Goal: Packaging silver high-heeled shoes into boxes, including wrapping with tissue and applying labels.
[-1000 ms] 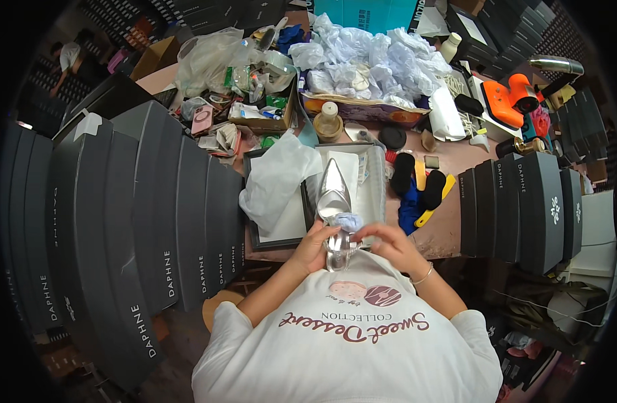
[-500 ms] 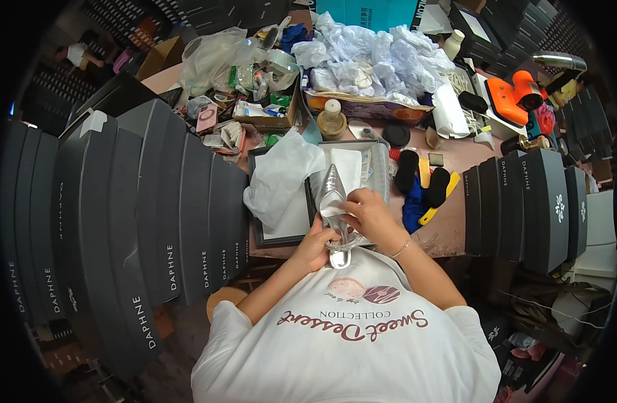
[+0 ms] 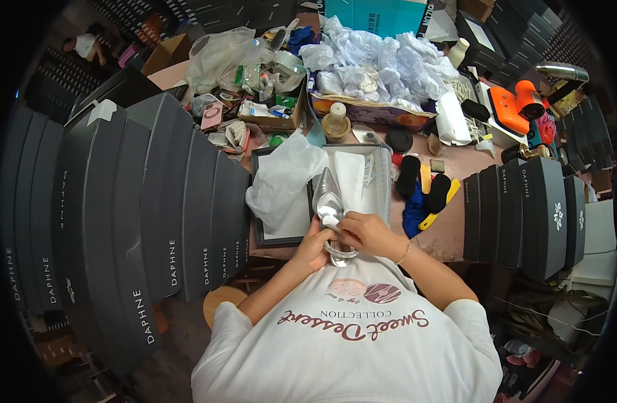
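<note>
A silver pointed-toe shoe (image 3: 328,195) points away from me, its heel end close to my shirt. Wrapped round its side, my left hand (image 3: 313,247) grips the shoe. My right hand (image 3: 367,233) is closed at the shoe's opening, fingertips together; what they pinch is hidden. A small white piece (image 3: 330,220) shows in the opening beside those fingertips. Behind the shoe lies an open shoe box (image 3: 385,176) with white paper (image 3: 349,176) in it. The dark box part (image 3: 257,227) on its left carries crumpled white tissue (image 3: 286,176).
Dark shoe boxes stand in rows at left (image 3: 162,201) and right (image 3: 545,215). At the back, a carton (image 3: 375,111) overflows with crumpled tissue. A jar (image 3: 336,126), black-padded brushes (image 3: 409,176), a yellow-handled tool (image 3: 429,220) and an orange device (image 3: 503,107) share the table.
My right hand has moved down and closer to the left hand. Less white shows in the shoe's opening, and the toe has tilted slightly left.
</note>
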Demonstrator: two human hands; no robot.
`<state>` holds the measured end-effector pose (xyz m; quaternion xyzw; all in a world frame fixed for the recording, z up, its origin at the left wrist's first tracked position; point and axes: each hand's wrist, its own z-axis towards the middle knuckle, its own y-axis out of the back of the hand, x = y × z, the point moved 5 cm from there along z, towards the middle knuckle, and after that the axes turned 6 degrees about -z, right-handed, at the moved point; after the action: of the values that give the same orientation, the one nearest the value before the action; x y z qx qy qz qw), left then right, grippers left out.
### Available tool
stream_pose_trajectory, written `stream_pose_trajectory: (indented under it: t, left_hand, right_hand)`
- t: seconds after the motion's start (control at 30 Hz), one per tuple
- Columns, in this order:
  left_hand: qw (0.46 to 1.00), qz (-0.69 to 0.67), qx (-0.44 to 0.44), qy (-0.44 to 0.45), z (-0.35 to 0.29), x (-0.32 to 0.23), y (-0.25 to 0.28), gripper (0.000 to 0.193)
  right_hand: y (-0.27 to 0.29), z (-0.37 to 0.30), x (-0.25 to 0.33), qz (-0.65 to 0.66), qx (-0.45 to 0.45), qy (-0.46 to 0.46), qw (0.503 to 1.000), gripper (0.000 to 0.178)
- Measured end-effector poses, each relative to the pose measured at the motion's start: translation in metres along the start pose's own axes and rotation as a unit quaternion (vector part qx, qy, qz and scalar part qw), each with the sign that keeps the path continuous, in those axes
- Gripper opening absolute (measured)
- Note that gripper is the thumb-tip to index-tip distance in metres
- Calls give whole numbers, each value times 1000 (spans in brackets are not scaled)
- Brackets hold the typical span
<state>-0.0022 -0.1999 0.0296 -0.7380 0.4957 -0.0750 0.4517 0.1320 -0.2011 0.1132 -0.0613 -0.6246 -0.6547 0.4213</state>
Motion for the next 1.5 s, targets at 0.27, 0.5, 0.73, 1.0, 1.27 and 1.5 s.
stream_pose_trajectory:
  t: [0.27, 0.5, 0.73, 1.0, 1.27, 1.5]
  left_hand:
    - [999, 22, 45, 8, -4, -2, -21, 79]
    - [997, 46, 56, 7, -7, -4, -35, 78]
    - [996, 70, 52, -32, 1, 2, -19, 80]
    - [998, 53, 46, 0, -3, 6, -17, 70]
    - [999, 28, 16, -7, 4, 6, -6, 71]
    - [1000, 22, -1, -11, 10, 15, -5, 70]
  right_hand:
    - [-12, -45, -41, 535, -184, -311, 764, 27]
    - [26, -26, 6, -80, -119, -147, 979, 21]
    - [-8, -4, -6, -99, -43, -72, 992, 20]
    - [-35, 12, -24, -155, -48, -102, 981, 10]
    - [-39, 28, -27, -152, 0, -101, 983, 11]
    - [-32, 18, -37, -114, 22, -115, 987, 15]
